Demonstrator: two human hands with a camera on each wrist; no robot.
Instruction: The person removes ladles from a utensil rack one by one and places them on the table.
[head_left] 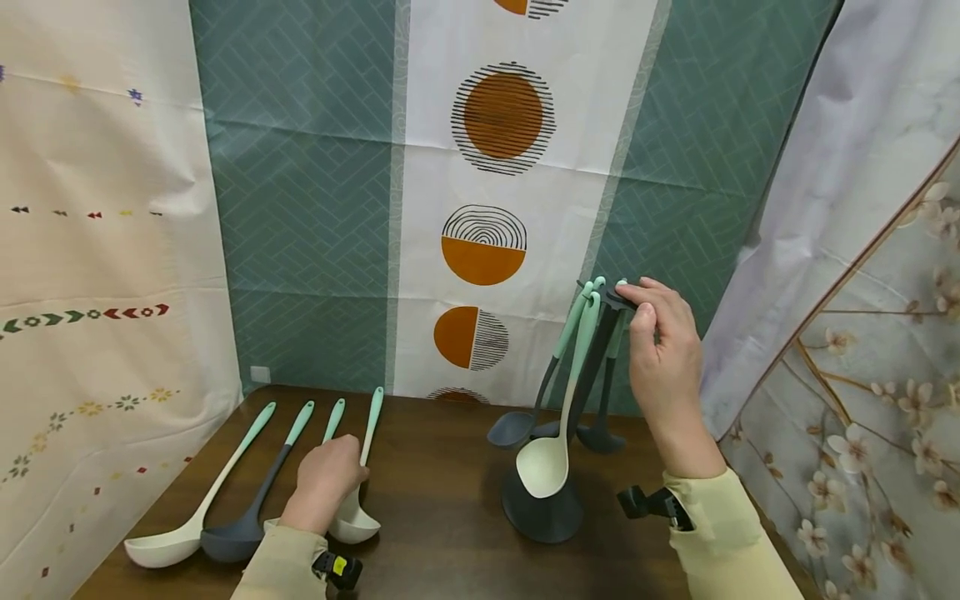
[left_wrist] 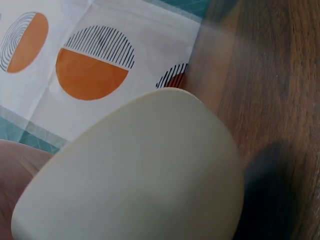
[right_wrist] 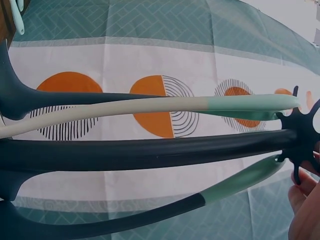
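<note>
My left hand (head_left: 330, 475) grips the handle of a cream ladle (head_left: 355, 525) with a mint end, low over the table. Its rounded bowl (left_wrist: 135, 170) fills much of the left wrist view. Another mint handle (head_left: 335, 417) runs beneath that hand, which hides its middle. At the right, my right hand (head_left: 666, 350) holds the hooked top (right_wrist: 302, 135) of a dark utensil stand (head_left: 542, 508) between thumb and fingers. From the stand hang a cream ladle (head_left: 543, 467) at the front and several dark utensils with mint handles, including one dark utensil (head_left: 512, 428) on the left.
Left of my left hand, a cream ladle (head_left: 168, 546) and a dark grey ladle (head_left: 232, 542) lie side by side on the brown wooden table (head_left: 435, 492). A patterned curtain (head_left: 315, 208) hangs behind the table, with more cloths at both sides.
</note>
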